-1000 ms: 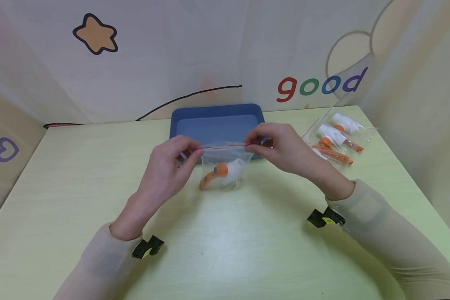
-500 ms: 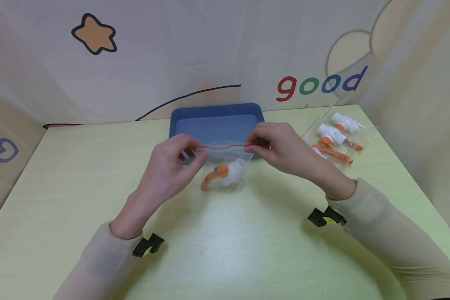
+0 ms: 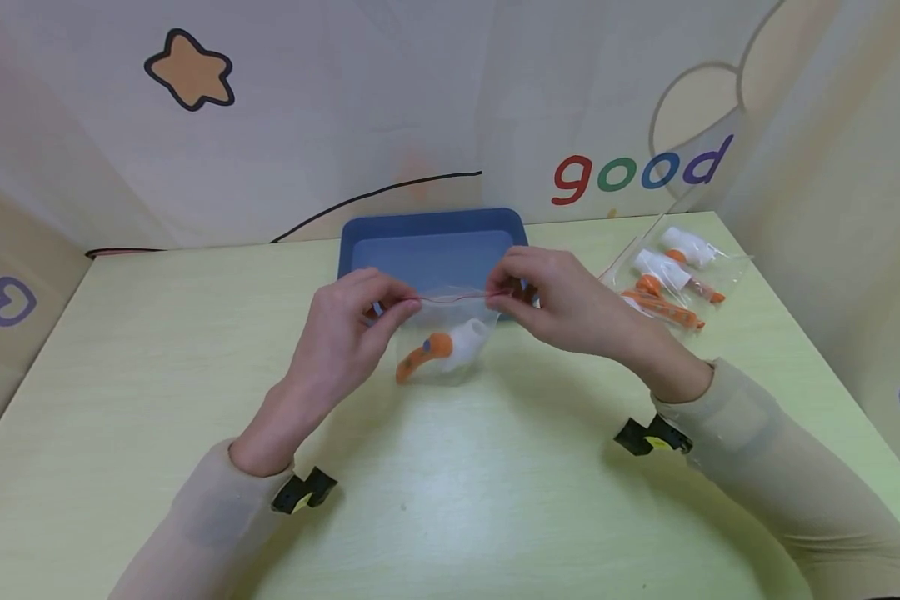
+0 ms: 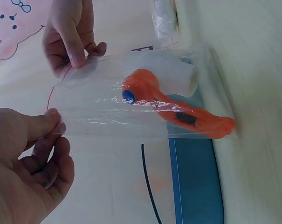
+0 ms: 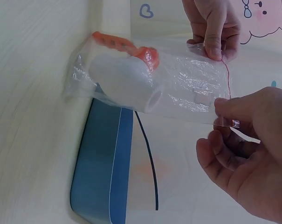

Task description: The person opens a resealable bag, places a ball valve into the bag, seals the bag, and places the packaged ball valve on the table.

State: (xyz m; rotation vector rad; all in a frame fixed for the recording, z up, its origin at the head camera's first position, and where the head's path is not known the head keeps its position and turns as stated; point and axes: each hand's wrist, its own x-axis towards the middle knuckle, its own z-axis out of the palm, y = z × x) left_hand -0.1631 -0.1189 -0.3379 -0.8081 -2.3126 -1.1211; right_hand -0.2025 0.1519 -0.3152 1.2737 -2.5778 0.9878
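A clear zip bag (image 3: 437, 317) with a red line along its mouth hangs between my two hands. My left hand (image 3: 345, 329) pinches the left part of that mouth between thumb and fingers. At the right end, my right hand (image 3: 558, 296) pinches the same edge. Inside lie an orange, bent, soft-looking piece (image 4: 178, 112) with a blue round spot and dark patches, and a white hollow cylinder (image 5: 127, 84). The bag's bottom hangs toward me, over the table, in front of a blue tray (image 3: 360, 225).
On the right of the pale table (image 3: 157, 350), behind my right forearm, lie several clear bags (image 3: 731, 268) with similar white and orange pieces. A printed curtain (image 3: 390, 100) rises along the table's back edge.
My left hand has moved a little to the right along the red edge, closer to the right hand. The right hand keeps its grip, almost in place.
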